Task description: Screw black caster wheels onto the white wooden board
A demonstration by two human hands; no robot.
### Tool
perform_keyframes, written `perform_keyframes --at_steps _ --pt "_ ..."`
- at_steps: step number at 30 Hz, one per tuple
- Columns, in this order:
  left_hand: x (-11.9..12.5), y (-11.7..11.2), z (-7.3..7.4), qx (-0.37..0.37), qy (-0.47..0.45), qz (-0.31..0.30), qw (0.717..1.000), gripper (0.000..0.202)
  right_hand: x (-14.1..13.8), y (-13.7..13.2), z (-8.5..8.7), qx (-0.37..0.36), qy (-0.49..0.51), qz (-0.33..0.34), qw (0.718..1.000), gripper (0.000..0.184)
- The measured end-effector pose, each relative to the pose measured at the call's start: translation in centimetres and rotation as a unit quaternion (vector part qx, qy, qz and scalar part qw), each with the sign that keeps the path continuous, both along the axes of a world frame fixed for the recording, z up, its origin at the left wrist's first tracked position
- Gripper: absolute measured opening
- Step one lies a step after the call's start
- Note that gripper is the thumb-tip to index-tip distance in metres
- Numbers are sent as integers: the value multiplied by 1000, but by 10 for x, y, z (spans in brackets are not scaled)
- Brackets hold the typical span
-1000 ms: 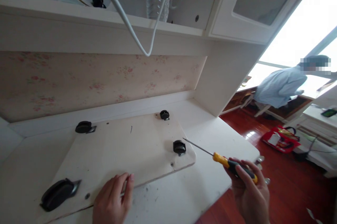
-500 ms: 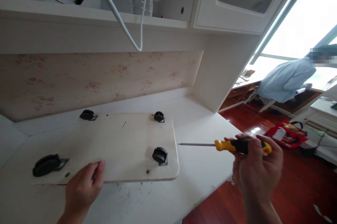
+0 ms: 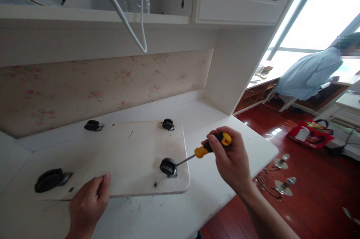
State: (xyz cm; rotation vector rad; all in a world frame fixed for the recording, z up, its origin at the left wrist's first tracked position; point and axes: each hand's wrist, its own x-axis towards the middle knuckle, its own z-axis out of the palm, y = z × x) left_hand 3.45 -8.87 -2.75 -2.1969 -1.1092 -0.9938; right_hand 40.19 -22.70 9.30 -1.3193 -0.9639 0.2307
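Note:
My right hand (image 3: 232,156) is wrapped round the yellow and black handle of a screwdriver (image 3: 201,151). The screwdriver's shaft slants down to the left, its tip at the mounting plate of the near right caster (image 3: 168,166). That caster is on a pale board (image 3: 126,156) lying flat, wheels up. Other black casters sit at its far right (image 3: 167,124), far left (image 3: 92,125) and near left (image 3: 50,180) corners. Closed in a pinch, my left hand (image 3: 89,203) rests at the board's front edge; whatever its fingers hold is hidden.
The board lies on a white desktop (image 3: 209,123) below a shelf (image 3: 92,16) with a hanging white cable (image 3: 123,18). To the right, a person in light blue (image 3: 306,74) sits by the window. A red bag (image 3: 309,134) and a metal fixture with curled arms (image 3: 284,185) are on the floor.
My right hand has moved left and brought the screwdriver's tip from beside the board to the near right caster. My left hand stays at the front edge. The view has shifted slightly.

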Motion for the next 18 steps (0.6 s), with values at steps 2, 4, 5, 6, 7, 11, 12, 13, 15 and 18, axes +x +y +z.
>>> perform_keyframes --at_steps 2,4,5,6,7,11,12,13,15,18 --pt "0 -1 0 -5 4 4 1000 21 0 2 0 -10 -13 7 1000 28" --pt "0 -1 0 -6 7 6 1000 20 -1 3 -1 -27 -33 7 999 27" --pt "0 0 -1 -4 9 7 1000 20 -1 3 0 -37 -45 3 998 26" --pt "0 0 -1 -2 10 8 1000 19 -2 3 0 -46 -56 -1 997 26" --pt "0 0 -2 1 11 9 1000 19 -2 3 1 -55 -66 -3 996 25" --pt "-2 -1 -2 -3 25 13 1000 18 -7 5 13 -73 -119 10 990 22" --pt "-2 -2 -1 -9 27 18 999 18 -8 6 19 -84 -143 21 986 22" --pt "-2 -3 -1 -16 28 22 999 18 -10 8 26 -98 -172 38 980 23" --pt "-2 -4 0 -30 28 26 999 18 -15 11 43 -139 -229 90 959 25" --pt "0 -5 4 -65 17 21 998 17 -21 19 70 -194 -307 179 914 29"
